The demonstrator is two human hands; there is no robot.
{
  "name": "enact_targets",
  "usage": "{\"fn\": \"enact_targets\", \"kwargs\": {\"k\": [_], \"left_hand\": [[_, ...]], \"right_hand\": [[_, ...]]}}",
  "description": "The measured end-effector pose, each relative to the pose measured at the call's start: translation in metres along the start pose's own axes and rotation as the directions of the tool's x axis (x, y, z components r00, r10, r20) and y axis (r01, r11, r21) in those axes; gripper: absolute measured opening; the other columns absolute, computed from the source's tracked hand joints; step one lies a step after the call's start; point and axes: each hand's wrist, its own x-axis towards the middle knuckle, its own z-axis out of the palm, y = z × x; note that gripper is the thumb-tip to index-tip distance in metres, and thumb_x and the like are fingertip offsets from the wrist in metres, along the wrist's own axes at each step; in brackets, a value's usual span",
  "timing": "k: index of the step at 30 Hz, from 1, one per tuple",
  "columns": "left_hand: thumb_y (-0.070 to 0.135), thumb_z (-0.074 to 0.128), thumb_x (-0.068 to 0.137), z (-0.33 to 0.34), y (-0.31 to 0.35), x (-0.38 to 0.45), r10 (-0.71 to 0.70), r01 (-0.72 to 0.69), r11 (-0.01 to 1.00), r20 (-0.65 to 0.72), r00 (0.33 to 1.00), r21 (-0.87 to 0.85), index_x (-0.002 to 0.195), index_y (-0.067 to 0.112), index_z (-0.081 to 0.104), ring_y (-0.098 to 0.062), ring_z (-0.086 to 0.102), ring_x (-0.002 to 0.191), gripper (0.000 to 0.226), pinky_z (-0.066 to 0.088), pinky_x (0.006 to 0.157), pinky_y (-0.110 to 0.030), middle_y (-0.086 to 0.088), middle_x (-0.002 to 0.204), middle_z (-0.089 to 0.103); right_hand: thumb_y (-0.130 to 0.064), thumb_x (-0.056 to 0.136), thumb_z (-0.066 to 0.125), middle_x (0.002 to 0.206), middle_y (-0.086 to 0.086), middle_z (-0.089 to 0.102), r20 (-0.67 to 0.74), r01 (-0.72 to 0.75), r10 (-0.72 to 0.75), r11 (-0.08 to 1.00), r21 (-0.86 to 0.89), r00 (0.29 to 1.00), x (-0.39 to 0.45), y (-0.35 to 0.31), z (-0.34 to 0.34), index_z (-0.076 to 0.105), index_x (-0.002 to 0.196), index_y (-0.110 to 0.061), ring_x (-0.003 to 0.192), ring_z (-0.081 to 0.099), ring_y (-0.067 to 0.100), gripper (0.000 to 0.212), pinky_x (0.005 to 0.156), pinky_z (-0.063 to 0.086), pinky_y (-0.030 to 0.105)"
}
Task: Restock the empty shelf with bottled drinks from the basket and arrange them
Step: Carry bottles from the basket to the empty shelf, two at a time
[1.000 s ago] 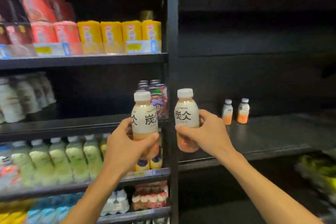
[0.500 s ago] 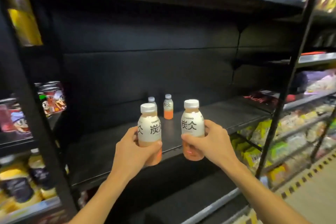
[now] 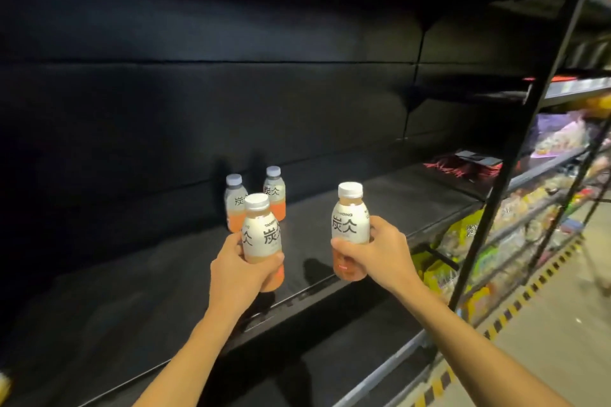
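Observation:
My left hand (image 3: 239,271) grips a bottle (image 3: 261,235) with a white cap, white label and orange drink, held upright over the front of the black shelf (image 3: 148,291). My right hand (image 3: 380,258) holds a second, matching bottle (image 3: 350,225) upright a little to the right, above the shelf's front edge. Two more of these bottles stand at the back of the shelf against the dark wall: one (image 3: 234,196) partly hidden behind the left-hand bottle, the other (image 3: 275,192) beside it. The basket is out of view.
A black upright post (image 3: 515,149) bounds the shelf on the right. Beyond it, shelves (image 3: 529,208) hold colourful snack packets. A lower black shelf (image 3: 330,357) juts out beneath. Yellow-black floor tape (image 3: 515,304) runs along the aisle at right.
The view swung right, away from the stocked drink shelves. Both hands carried their bottles forward over the black shelf, closer to the two standing bottles.

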Motion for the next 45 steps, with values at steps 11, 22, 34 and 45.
{"fn": "enact_targets", "kwargs": {"k": [11,22,34,45], "left_hand": [[0.029,0.092,0.067,0.034,-0.034,0.075,-0.057,0.059,0.998,-0.069,0.996,0.024,0.122,0.038,0.051,0.001,0.065,0.095,0.069,0.051,0.079,-0.023,0.020,0.102,0.066],[0.025,0.093,0.067,0.090,-0.051,0.112,-0.099,0.111,0.993,-0.260,0.961,0.030,0.117,0.039,0.052,0.010,0.064,0.089,0.066,0.049,0.075,-0.013,0.026,0.098,0.065],[0.021,0.091,0.071,0.128,-0.070,0.156,-0.133,0.167,0.984,-0.363,0.922,0.061,0.110,0.047,0.043,0.012,0.060,0.090,0.066,0.043,0.070,-0.008,0.028,0.098,0.059],[0.047,0.083,0.063,0.122,-0.068,0.183,-0.169,0.253,0.946,-0.360,0.918,0.201,0.127,0.036,0.046,-0.008,0.064,0.101,0.075,0.057,0.087,-0.038,0.016,0.110,0.064]], "right_hand": [[-0.045,0.074,0.087,0.101,-0.016,0.066,0.082,-0.023,0.019,0.999,0.045,0.996,0.091,0.051,0.064,0.059,0.121,-0.023,0.087,0.064,0.001,0.059,0.068,0.050,0.015],[-0.041,0.071,0.090,0.100,-0.016,0.070,0.222,0.003,-0.034,0.991,0.136,0.974,0.183,0.096,0.094,0.062,0.124,-0.022,0.094,0.068,0.004,0.063,0.083,0.060,0.033],[-0.035,0.072,0.090,0.113,-0.015,0.068,0.416,-0.063,-0.050,0.965,0.254,0.908,0.244,0.120,0.139,0.050,0.135,-0.027,0.102,0.066,0.003,0.075,0.085,0.056,0.024],[-0.041,0.072,0.089,0.114,-0.012,0.067,0.506,-0.094,-0.008,0.980,0.175,0.863,0.270,0.109,0.155,0.050,0.124,-0.030,0.100,0.066,0.005,0.066,0.083,0.055,0.027]]}}
